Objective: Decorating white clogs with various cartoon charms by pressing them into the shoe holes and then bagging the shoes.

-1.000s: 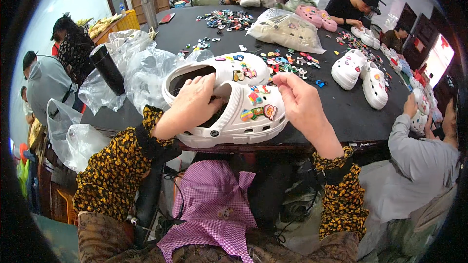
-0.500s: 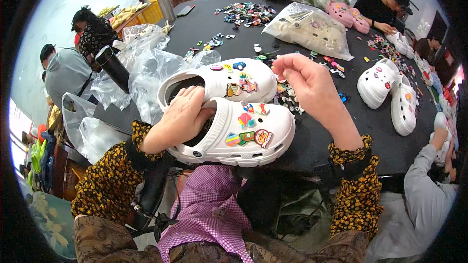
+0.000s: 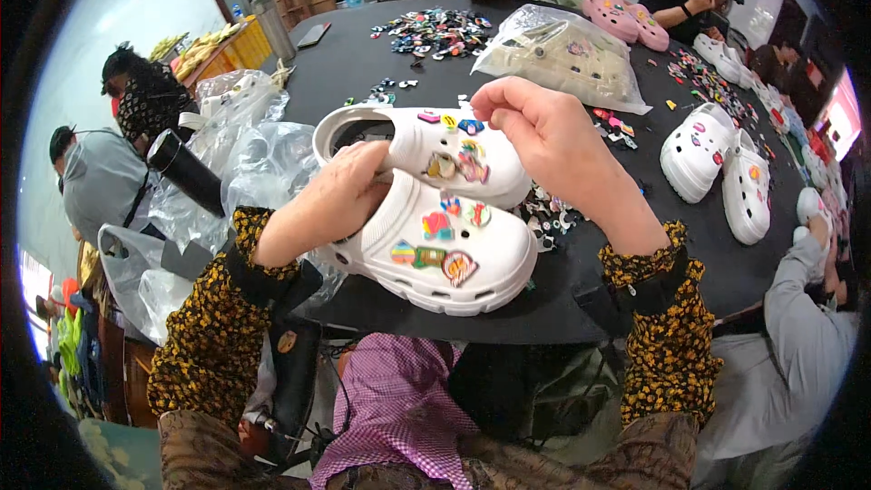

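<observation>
Holding a near white clog (image 3: 499,259) and a far white clog (image 3: 504,172) together over the worktop (image 3: 590,290).
Left hand (image 3: 331,195) clasps both around their openings, fingertips hidden; colourful charms (image 3: 438,225) dot the uppers. Right hand (image 3: 544,141), thumb and fingers drawn narrow, is by the far clog's toe; whether it holds anything, I cannot tell. Beyond lie another white pair (image 3: 697,156), then a bagged pair (image 3: 567,59).

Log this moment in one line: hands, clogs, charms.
Left hand: holding white clogs near openings | Right hand: raised near far clog, contents unclear | Charms: on both clogs
</observation>
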A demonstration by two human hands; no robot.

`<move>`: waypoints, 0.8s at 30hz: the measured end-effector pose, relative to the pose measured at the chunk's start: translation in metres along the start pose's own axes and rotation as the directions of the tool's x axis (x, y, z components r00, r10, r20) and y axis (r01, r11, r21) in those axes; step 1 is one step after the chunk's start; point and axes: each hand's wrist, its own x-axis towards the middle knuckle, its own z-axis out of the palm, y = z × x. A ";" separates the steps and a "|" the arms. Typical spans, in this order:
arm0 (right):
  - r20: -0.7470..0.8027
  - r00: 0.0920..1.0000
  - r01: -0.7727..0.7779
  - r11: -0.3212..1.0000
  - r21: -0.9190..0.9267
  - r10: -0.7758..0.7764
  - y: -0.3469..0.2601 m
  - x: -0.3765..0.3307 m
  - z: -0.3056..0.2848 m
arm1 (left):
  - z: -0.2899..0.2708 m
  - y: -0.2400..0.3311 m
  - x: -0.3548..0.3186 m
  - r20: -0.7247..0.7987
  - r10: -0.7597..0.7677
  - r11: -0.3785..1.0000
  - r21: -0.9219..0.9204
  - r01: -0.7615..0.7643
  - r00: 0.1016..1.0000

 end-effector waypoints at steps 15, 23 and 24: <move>0.002 0.973 -0.204 0.854 0.479 0.231 0.048 0.005 0.041 | -0.037 0.014 -0.136 -0.610 -0.168 0.986 -0.103 0.133 0.775; -0.008 0.956 -0.192 0.649 0.736 0.292 0.126 -0.005 -0.013 | -0.010 0.031 -0.328 -0.377 -0.871 0.484 -0.540 0.689 0.316; 0.019 0.953 -0.210 0.615 0.760 0.301 0.133 -0.004 -0.014 | -0.009 0.027 -0.347 -0.355 -0.910 0.400 -0.626 0.670 0.212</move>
